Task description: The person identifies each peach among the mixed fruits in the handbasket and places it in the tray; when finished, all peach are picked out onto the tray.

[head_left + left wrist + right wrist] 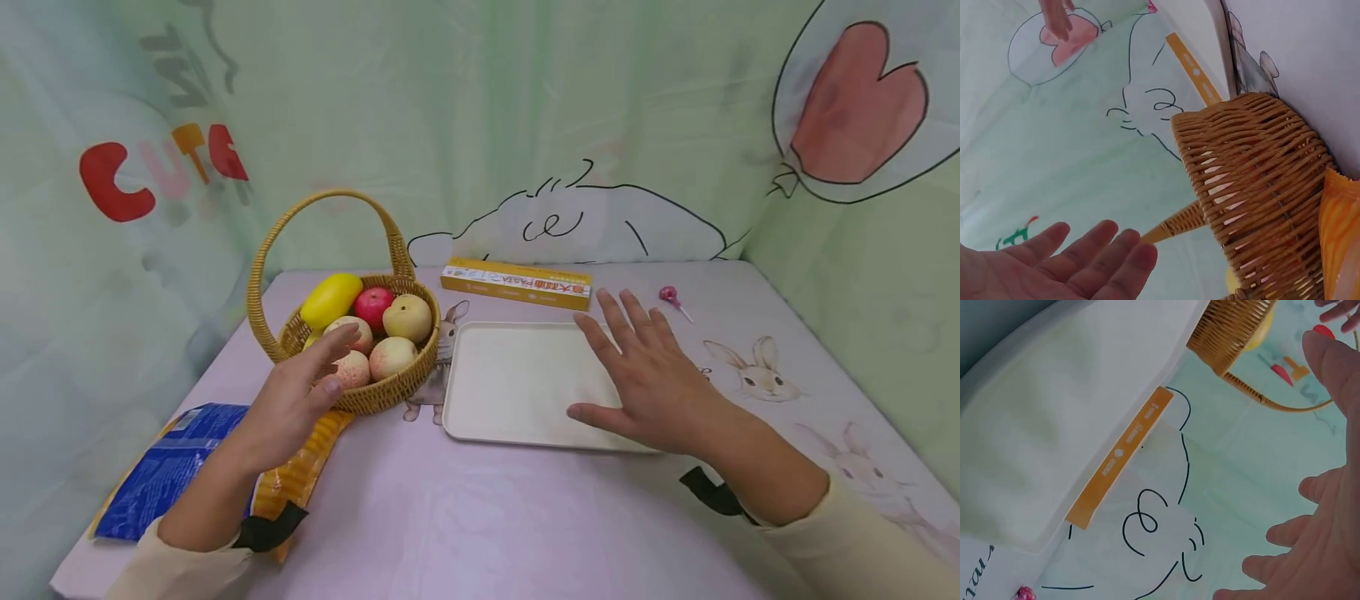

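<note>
Fruit [393, 358] fills a wicker basket [401, 389] at the left of the table [420, 517], beside a white rectangular tray [517, 383]. The left hand [291, 404], fingers loosely extended and holding nothing, hovers near the basket; the right hand [648, 383], fingers spread and likewise holding nothing, hovers over the tray's right side. Behind the tray lies a pasta box [516, 284], with a pink lollipop [669, 294] to the box's right.

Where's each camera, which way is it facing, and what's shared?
Head: on the head, facing forward and down at basket, tray and box; left grip, right grip and sleeves show.
Left wrist: worn there, facing basket and backdrop; left grip and part of right grip show.
Right wrist: worn there, facing tray, box and backdrop; right grip and part of left grip show.
Both wrist views share basket and box.
</note>
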The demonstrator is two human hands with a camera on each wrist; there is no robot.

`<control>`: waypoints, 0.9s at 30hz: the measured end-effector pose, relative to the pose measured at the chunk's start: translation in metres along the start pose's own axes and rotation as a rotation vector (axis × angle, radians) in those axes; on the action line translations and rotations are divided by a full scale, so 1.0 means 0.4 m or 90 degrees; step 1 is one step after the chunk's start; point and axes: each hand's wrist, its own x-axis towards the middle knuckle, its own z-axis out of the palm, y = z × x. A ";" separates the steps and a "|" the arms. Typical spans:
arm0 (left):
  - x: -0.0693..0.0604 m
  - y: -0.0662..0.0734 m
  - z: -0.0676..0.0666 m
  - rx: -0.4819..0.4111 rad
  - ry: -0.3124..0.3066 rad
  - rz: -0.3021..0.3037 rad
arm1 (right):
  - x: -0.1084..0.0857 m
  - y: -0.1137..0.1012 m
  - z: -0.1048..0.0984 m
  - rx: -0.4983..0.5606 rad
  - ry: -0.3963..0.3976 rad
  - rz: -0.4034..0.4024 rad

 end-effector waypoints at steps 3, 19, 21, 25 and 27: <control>-0.015 0.000 -0.011 -0.036 0.011 -0.003 | 0.007 -0.005 -0.002 0.046 -0.003 -0.021; -0.112 -0.049 -0.081 -0.149 0.110 -0.032 | 0.060 -0.017 -0.019 0.334 -0.089 0.006; -0.118 -0.057 -0.088 -0.153 0.122 -0.038 | 0.066 -0.019 -0.019 0.348 -0.097 0.008; -0.127 -0.071 -0.103 -0.150 0.136 -0.061 | 0.078 -0.024 -0.014 0.372 -0.096 -0.005; -0.131 -0.076 -0.110 -0.142 0.139 -0.083 | 0.085 -0.027 -0.011 0.388 -0.089 -0.019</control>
